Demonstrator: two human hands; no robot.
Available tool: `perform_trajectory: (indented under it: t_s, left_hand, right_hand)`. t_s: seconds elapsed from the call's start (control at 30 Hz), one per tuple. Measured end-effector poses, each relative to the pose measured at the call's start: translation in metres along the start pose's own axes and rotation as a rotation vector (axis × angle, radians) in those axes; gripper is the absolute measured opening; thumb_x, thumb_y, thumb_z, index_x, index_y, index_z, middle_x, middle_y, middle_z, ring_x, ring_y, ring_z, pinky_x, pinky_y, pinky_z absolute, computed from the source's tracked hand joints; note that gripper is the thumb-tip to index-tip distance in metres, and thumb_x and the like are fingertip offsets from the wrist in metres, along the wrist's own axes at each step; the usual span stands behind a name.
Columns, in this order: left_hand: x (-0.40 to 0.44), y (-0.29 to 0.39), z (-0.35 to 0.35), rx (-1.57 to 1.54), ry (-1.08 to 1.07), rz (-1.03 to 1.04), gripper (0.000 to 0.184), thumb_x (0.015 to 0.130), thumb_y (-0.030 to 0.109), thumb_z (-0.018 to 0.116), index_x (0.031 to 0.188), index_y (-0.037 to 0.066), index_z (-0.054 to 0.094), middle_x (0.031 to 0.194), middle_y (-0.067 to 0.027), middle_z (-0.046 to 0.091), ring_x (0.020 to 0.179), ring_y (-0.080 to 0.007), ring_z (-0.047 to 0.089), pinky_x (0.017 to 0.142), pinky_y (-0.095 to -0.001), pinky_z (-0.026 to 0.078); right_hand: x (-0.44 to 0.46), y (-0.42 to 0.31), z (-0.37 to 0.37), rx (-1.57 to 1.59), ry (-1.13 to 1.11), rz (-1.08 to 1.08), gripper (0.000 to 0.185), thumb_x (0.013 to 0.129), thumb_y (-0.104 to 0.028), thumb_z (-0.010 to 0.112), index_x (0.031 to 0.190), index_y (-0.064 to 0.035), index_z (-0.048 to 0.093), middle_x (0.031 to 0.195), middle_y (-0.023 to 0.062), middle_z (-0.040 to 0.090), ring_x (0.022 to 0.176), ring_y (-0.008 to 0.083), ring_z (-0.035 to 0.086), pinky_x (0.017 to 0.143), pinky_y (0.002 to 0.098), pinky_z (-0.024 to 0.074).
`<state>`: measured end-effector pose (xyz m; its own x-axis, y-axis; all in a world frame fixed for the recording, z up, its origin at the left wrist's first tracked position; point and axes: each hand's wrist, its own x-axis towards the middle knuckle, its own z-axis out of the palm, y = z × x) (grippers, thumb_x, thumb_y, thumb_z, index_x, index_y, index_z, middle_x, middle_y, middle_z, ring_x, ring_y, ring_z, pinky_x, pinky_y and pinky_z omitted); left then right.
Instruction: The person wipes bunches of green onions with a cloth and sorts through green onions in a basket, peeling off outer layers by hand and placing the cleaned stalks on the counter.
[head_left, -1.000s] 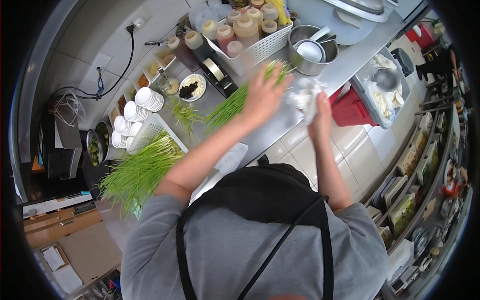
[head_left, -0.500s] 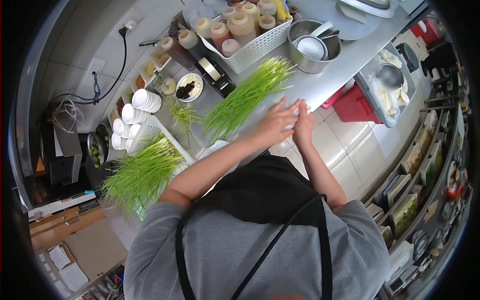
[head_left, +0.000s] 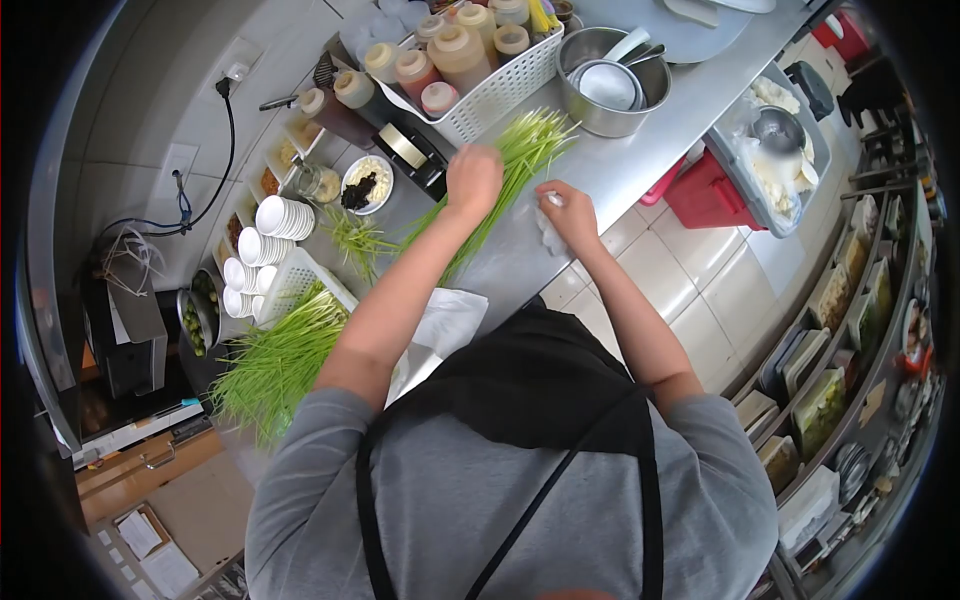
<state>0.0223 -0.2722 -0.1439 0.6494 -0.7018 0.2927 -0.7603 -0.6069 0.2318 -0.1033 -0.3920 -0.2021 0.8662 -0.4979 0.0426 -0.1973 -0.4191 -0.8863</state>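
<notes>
My left hand [head_left: 475, 181] is closed above a bundle of chives [head_left: 525, 150] on the steel counter, close to the tape dispenser [head_left: 412, 155]. Its fingers are curled under, so whatever they hold is hidden. Crumpled clear plastic [head_left: 548, 238] hangs from the pinched fingers of my right hand [head_left: 570, 217], near the counter's front edge. Loose trimmings [head_left: 355, 240] lie left of the bundle. A second heap of chives [head_left: 275, 365] spills out of a white perforated basket [head_left: 288, 287] by my left arm. White plastic [head_left: 450, 315] lies beneath my left forearm.
A white basket of squeeze bottles [head_left: 500, 88] and a steel pot [head_left: 612, 95] stand at the back. Stacked white cups [head_left: 283, 217] and a bowl [head_left: 367, 184] are at left. Off the counter's right side are a red bin [head_left: 705, 195] and a grey tub [head_left: 815, 150].
My hands were together at the counter edge and have separated. The left has moved up and left over the chives; the right has moved slightly left with the plastic.
</notes>
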Motion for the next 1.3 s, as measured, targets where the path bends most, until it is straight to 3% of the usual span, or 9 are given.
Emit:
perform_trajectory:
  t_s: [0.17,0.27,0.6,0.7,0.87,0.97,1.07,1.13,1.3]
  left_hand:
    - [0.000,0.000,0.001,-0.071,-0.024,-0.139,0.010,0.068,0.010,0.062,0.074,0.003,0.058,0.072,-0.0116,0.058,0.079,-0.0278,0.054,0.068,-0.0370,0.044]
    - [-0.001,-0.001,0.006,-0.081,-0.075,-0.214,0.015,0.068,0.011,0.063,0.080,0.004,0.058,0.077,-0.0116,0.058,0.082,-0.0285,0.054,0.069,-0.0372,0.045]
    - [-0.003,0.002,0.003,-0.037,-0.049,-0.169,0.024,0.066,0.013,0.065,0.087,0.004,0.058,0.087,-0.0108,0.055,0.091,-0.0264,0.050,0.074,-0.0362,0.044]
    - [-0.004,0.004,0.001,-0.063,-0.061,-0.162,0.021,0.066,0.012,0.063,0.085,0.003,0.059,0.086,-0.0120,0.056,0.088,-0.0274,0.051,0.074,-0.0367,0.044]
    - [-0.019,0.027,-0.002,-0.167,-0.094,-0.165,0.018,0.067,0.012,0.062,0.080,0.001,0.059,0.085,-0.0152,0.057,0.088,-0.0299,0.052,0.074,-0.0394,0.044]
    - [-0.029,0.031,-0.007,-0.139,-0.287,-0.188,0.019,0.068,0.014,0.062,0.084,0.003,0.060,0.085,-0.0141,0.057,0.087,-0.0296,0.052,0.073,-0.0391,0.044]
    - [-0.039,0.024,-0.037,-0.247,-0.178,-0.181,0.020,0.068,0.015,0.063,0.085,0.004,0.061,0.081,-0.0120,0.059,0.081,-0.0289,0.055,0.072,-0.0389,0.044]
    - [-0.049,0.005,-0.068,-0.424,-0.095,-0.310,0.022,0.068,0.016,0.065,0.087,0.004,0.062,0.078,-0.0105,0.061,0.073,-0.0250,0.058,0.066,-0.0354,0.046]
    - [-0.108,-0.052,-0.167,-0.484,0.246,-0.563,0.022,0.070,0.014,0.066,0.089,0.003,0.063,0.075,-0.0061,0.062,0.062,-0.0100,0.052,0.056,-0.0232,0.043]
  right_hand:
    - [0.027,-0.017,0.020,-0.271,0.130,0.099,0.018,0.070,-0.020,0.061,0.084,-0.0084,0.061,0.074,0.0169,0.060,0.070,0.0339,0.058,0.061,0.0385,0.0452]
    - [0.031,-0.020,0.022,-0.320,0.109,0.113,0.017,0.070,-0.021,0.062,0.082,-0.0088,0.060,0.073,0.0170,0.060,0.069,0.0337,0.058,0.060,0.0393,0.0451]
    - [0.037,-0.019,0.016,-0.342,0.095,0.018,0.013,0.070,-0.018,0.061,0.079,-0.0084,0.060,0.072,0.0169,0.060,0.065,0.0336,0.057,0.057,0.0382,0.0449]
    - [0.028,-0.024,-0.004,-0.207,0.034,0.074,0.018,0.069,-0.018,0.060,0.084,-0.0070,0.060,0.077,0.0158,0.061,0.074,0.0331,0.058,0.066,0.0384,0.0455]
    - [0.020,-0.021,-0.051,0.043,0.206,-0.011,0.015,0.071,-0.017,0.060,0.078,-0.0043,0.060,0.072,0.0145,0.061,0.069,0.0255,0.060,0.064,0.0311,0.0444]
    - [0.021,-0.030,-0.069,0.018,0.194,0.073,0.015,0.072,-0.016,0.060,0.078,-0.0029,0.060,0.070,0.0116,0.061,0.065,0.0191,0.058,0.062,0.0285,0.0436]
    - [0.026,-0.056,-0.076,0.078,0.205,0.016,0.016,0.072,-0.017,0.061,0.078,-0.0015,0.060,0.067,0.0094,0.060,0.062,0.0153,0.055,0.060,0.0266,0.0426]
    - [0.031,-0.080,-0.071,0.127,0.150,0.012,0.016,0.073,-0.016,0.062,0.078,-0.0006,0.060,0.068,0.0078,0.059,0.063,0.0126,0.053,0.060,0.0249,0.0418]
    - [0.036,-0.169,-0.026,0.390,0.000,-0.286,0.013,0.073,-0.011,0.062,0.077,-0.0003,0.058,0.071,0.0059,0.059,0.064,0.0120,0.051,0.062,0.0239,0.0409]
